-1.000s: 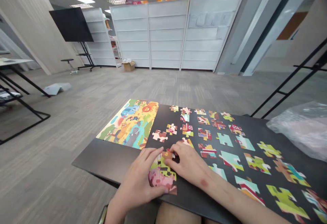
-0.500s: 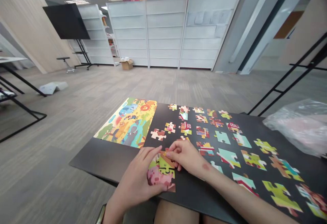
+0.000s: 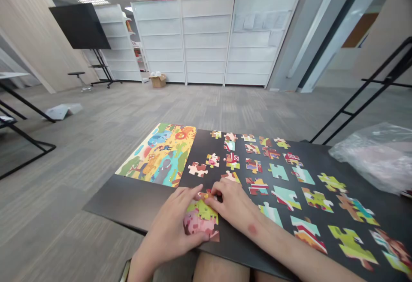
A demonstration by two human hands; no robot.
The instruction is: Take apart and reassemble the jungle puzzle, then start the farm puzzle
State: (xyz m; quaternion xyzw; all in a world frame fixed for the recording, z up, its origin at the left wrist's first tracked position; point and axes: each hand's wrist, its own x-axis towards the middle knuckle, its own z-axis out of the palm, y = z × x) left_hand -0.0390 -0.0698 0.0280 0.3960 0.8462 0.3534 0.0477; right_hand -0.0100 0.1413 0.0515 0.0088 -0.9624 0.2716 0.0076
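Note:
On the table's near edge lies a small cluster of joined puzzle pieces [image 3: 200, 222], showing a pink pig on green. My left hand [image 3: 174, 226] brackets the cluster from the left, thumb at its lower edge and fingertips at its top. At the upper right, my right hand [image 3: 229, 198] pinches and presses a puzzle piece [image 3: 206, 195], mostly covered by its fingers. Just beyond the right hand sits a brown-and-cream puzzle piece [image 3: 232, 176]. Two pieces with cow patches, a puzzle piece [image 3: 198, 169] and another puzzle piece [image 3: 213, 160], lie farther forward.
Several loose puzzle pieces [image 3: 279, 171] spread in rows over the black table [image 3: 128, 196]. A colourful animal picture board [image 3: 157, 155] lies at its far left. Crumpled clear plastic [image 3: 373, 157] is at the right edge. White shelves [image 3: 209, 41] stand across the carpeted floor.
The gap between the upper green piece and the pig pieces has closed. My right hand has shifted slightly left, its fingers lower over the cluster's top. My left hand stays around it.

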